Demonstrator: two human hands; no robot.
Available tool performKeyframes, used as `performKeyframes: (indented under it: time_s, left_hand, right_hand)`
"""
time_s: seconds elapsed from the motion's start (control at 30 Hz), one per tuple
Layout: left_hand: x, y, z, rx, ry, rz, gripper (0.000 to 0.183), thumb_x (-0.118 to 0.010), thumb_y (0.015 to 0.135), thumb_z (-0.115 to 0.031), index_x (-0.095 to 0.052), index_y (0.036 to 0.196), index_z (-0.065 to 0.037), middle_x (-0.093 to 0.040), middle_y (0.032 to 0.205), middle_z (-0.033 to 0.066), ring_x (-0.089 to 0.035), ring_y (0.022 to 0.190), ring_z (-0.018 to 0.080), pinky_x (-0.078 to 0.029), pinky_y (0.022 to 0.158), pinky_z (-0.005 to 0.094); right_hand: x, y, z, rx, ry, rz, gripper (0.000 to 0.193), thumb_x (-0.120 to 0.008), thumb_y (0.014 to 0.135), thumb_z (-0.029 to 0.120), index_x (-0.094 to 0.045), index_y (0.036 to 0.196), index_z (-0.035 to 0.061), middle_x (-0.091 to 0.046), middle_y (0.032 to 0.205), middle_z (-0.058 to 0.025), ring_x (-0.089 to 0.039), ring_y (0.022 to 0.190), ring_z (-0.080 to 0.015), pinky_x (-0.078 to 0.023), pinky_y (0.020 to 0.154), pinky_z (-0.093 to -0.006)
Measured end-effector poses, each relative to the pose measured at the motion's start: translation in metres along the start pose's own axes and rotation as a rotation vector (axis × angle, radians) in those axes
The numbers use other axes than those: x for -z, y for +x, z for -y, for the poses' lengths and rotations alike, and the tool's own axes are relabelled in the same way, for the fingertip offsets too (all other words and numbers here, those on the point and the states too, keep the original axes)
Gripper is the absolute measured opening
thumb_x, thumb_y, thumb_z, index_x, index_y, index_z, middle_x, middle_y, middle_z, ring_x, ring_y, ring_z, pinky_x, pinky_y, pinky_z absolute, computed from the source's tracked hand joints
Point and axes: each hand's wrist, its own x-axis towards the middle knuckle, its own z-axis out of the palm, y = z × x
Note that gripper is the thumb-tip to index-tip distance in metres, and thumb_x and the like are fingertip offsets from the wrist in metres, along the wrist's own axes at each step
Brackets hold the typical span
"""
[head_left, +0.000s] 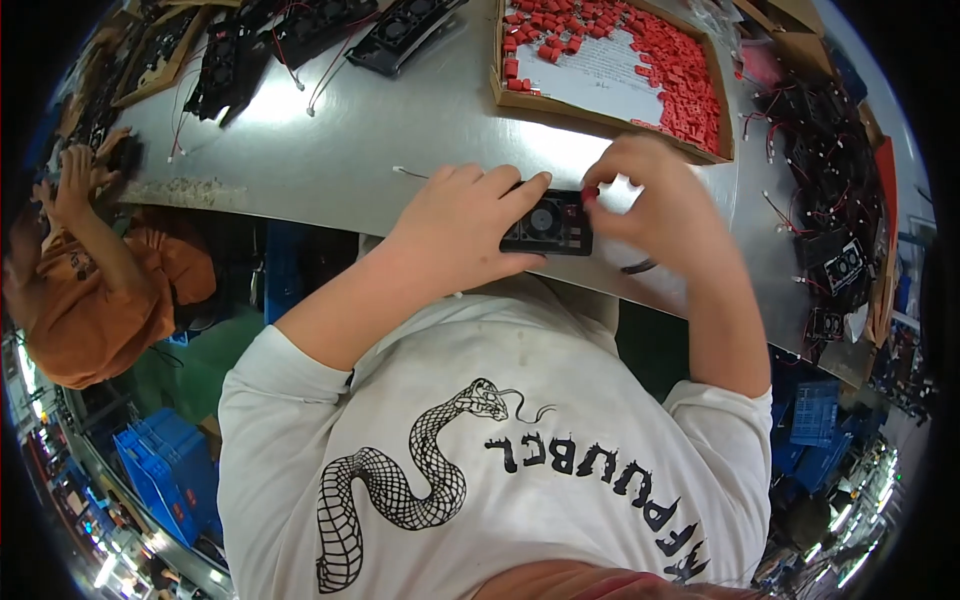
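Observation:
A black housing with a small round cooling fan [545,222] lies at the near edge of the metal bench. My left hand [470,215] grips it from the left, fingers along its far side and thumb along its near side. At its right end, my right hand [655,200] is closed in a pinch, slightly blurred. Between its fingertips is a small red part [588,193], held against the housing's far right corner. A thin lead with a white connector [400,170] sticks out beyond my left hand. Just below my right hand, a short dark piece [638,267] lies near the bench edge.
A cardboard tray [610,122] of many small red parts stands beyond my right hand. Black fan units with wires lie at the far left [405,35] and in a pile [830,190] at right. A co-worker in an orange top [110,300] works at left. Blue crates [165,470] stand below.

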Motion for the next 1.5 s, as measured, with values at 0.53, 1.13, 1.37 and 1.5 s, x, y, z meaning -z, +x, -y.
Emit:
performKeyframes:
  time_s: [0.53,1.13,1.37,1.5]
  left_hand:
    - [-0.003,-0.002,-0.001,0.024,-0.027,0.037,0.076,-0.081,0.077,-0.046,-0.056,0.141,-0.012,-0.062,0.118,0.0077,-0.061,0.102,0.0291,-0.045,0.093,0.0418]
    - [0.001,-0.006,0.002,0.032,-0.016,0.027,0.077,-0.082,0.076,-0.046,-0.056,0.141,-0.012,-0.062,0.117,0.0075,-0.061,0.1,0.0287,-0.045,0.092,0.0416]
    - [0.005,-0.006,0.001,0.05,-0.04,0.086,0.079,-0.084,0.075,-0.042,-0.055,0.143,-0.013,-0.062,0.122,0.0086,-0.061,0.103,0.0304,-0.044,0.096,0.0423]
    - [0.0,-0.001,0.006,-0.027,0.006,0.01,0.077,-0.082,0.076,-0.048,-0.056,0.139,-0.013,-0.061,0.112,0.0063,-0.062,0.096,0.0265,-0.047,0.088,0.0404]
  right_hand:
    - [-0.014,-0.004,0.02,-0.114,-0.094,0.135,0.015,-0.065,0.081,0.018,-0.073,0.082,0.0056,-0.067,0.087,-0.0157,-0.064,0.087,-0.0368,-0.052,0.08,-0.0462]
    - [-0.002,-0.038,-0.027,-0.162,-0.147,-0.083,0.064,-0.085,0.07,0.019,-0.065,0.13,0.007,-0.059,0.135,-0.016,-0.059,0.122,-0.035,-0.049,0.103,-0.0413]
    - [-0.039,-0.112,-0.039,-0.028,-0.488,0.126,0.137,-0.061,0.06,0.093,-0.035,0.15,-0.0073,-0.036,0.157,-0.0267,-0.034,0.146,-0.0442,-0.02,0.121,-0.061]
    - [-0.057,-0.123,-0.029,0.044,-0.471,0.088,0.142,-0.065,0.053,0.093,-0.036,0.15,-0.0054,-0.038,0.156,-0.0251,-0.036,0.146,-0.0417,-0.019,0.12,-0.0632]
